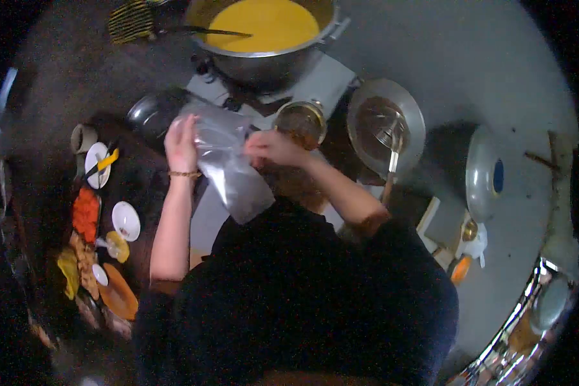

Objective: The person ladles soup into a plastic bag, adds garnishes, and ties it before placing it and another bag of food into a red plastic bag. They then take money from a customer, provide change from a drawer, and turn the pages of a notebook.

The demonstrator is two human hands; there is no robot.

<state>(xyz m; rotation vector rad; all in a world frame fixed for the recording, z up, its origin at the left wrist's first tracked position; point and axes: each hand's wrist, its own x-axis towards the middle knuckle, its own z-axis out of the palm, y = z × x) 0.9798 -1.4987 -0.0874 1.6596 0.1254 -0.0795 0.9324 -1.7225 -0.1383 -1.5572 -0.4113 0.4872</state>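
Note:
A clear plastic bag (228, 161) hangs in front of my body, its lower end toward my chest. My left hand (181, 143), with a bracelet at the wrist, is closed on the bag's left side near the top. Across from it, my right hand (273, 149) pinches the bag's right edge; its fingers are somewhat blurred. Just beyond the right hand stands a small pot (300, 122) with brownish contents. Behind the left hand is a dark, shiny pan or lid (154, 114), partly covered by the hand and bag.
A large pot (264, 61) of yellow liquid with a dark-handled utensil is ahead. Right of it sits a wide metal pan (408, 109) holding a strainer-like tool (392, 138). A round lid (484, 174) leans farther right. Red food (85, 215), a white bowl (126, 220) and an orange dish (118, 293) line the left.

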